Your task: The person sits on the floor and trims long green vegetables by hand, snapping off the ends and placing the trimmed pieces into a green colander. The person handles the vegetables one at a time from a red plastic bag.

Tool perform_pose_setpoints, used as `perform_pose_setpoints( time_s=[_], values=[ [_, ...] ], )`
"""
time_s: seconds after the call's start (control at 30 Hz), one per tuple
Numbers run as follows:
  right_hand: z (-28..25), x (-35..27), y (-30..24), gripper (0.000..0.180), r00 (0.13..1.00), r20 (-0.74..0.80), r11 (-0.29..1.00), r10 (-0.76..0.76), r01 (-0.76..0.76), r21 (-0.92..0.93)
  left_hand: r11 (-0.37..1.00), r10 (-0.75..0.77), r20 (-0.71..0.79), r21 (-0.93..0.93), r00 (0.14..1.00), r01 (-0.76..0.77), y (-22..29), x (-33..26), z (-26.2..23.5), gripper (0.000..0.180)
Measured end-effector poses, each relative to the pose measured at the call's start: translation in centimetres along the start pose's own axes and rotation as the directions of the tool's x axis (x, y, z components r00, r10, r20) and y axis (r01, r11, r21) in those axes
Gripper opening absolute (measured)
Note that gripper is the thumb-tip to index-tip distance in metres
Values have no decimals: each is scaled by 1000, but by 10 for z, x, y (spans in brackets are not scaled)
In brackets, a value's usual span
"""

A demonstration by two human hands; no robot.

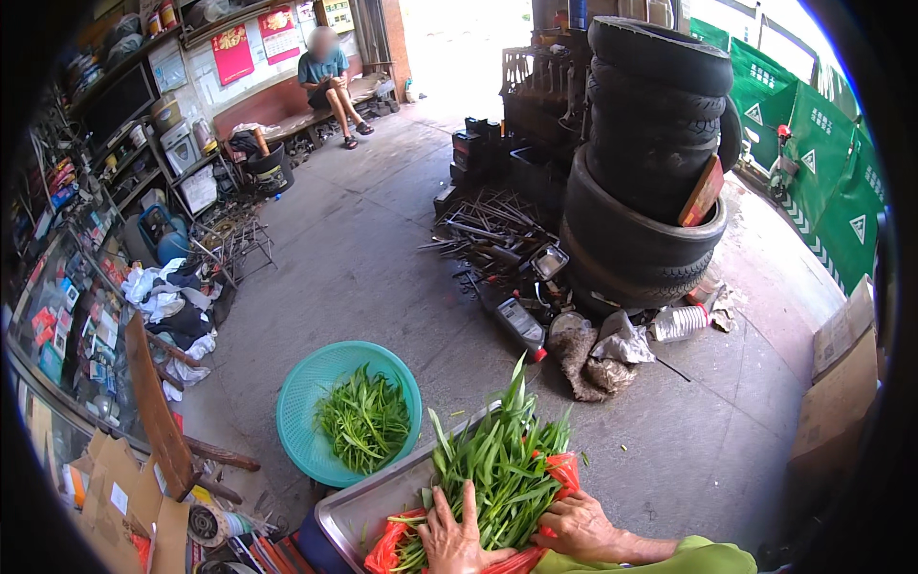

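Note:
A heap of long-stemmed leafy greens (497,469), which looks like water spinach, lies in a red plastic bag (564,471) on a metal tray (335,517). My left hand (453,538) rests on the near side of the heap, fingers spread over stems and leaves. At the heap's right side, my right hand (579,526) has its fingers curled around the bag's edge. Beyond the tray to the left stands a turquoise plastic colander (298,416) with loose picked greens (363,418) inside.
Stacked tyres (655,124) rise ahead right, with scattered metal tools (492,225) and a grey bottle (521,325) nearby. A wooden stool (158,411) and open cardboard box (115,497) stand left; cardboard (837,392) leans right. A person (327,77) sits on a far bench.

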State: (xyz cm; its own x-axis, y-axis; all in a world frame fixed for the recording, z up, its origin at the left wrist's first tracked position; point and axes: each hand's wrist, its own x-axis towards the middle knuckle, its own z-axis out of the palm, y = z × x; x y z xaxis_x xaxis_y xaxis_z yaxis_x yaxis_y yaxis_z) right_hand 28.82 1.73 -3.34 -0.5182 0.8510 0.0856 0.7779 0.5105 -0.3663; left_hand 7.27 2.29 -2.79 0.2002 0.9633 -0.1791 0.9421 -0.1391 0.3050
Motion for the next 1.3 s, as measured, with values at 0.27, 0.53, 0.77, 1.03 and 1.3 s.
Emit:
perform_pose_setpoints(
  time_s=[0.27,0.53,0.77,1.03,1.3],
  values=[
    [3,19,-2,33,981,-189,983,-33,66,170,939,-12,-18,-345,1000,5,-12,6,-14,108],
    [-9,29,-3,21,967,-178,959,-182,215,184,949,122,-116,-277,986,-150,-33,28,-40,111],
    [16,28,-4,17,884,191,901,-426,397,173,976,146,-120,-145,982,-163,-45,42,-25,97],
    [-31,82,-21,25,872,133,841,-471,398,366,988,17,-154,-148,988,-40,-35,-16,-54,96],
    [7,147,-52,92,771,112,767,-627,586,262,942,-330,-287,-165,899,293,-37,-62,-50,89]
  ],
)
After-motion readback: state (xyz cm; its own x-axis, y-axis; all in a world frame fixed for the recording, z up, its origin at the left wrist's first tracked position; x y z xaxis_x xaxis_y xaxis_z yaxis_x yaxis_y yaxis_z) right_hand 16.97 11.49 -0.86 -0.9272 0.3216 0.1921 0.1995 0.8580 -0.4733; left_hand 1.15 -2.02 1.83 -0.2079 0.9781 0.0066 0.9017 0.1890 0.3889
